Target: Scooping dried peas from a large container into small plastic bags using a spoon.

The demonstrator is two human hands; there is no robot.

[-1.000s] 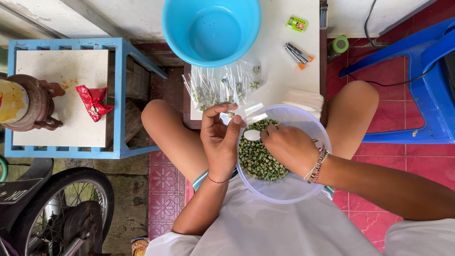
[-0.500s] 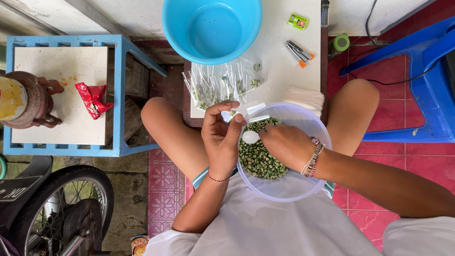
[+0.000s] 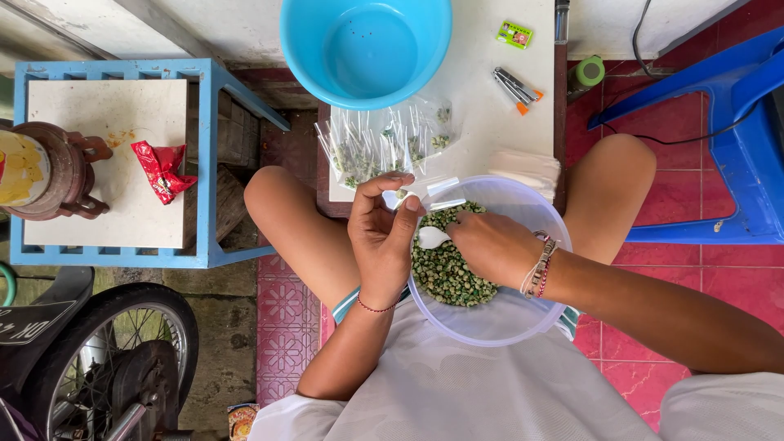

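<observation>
Green peas fill the clear round plastic bowl in our lap; our right hand pinches a white plastic spoon, our left hand pinches a small clear bag beside packed bags on the surface.

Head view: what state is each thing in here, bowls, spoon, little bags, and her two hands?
Clear bowl: on the lap, partly filled with green peas.
White spoon: held by right hand, over the peas.
Left hand: fingers pinching a small clear bag.
Blue basin: empty.
Filled bags: piled on the table.
</observation>
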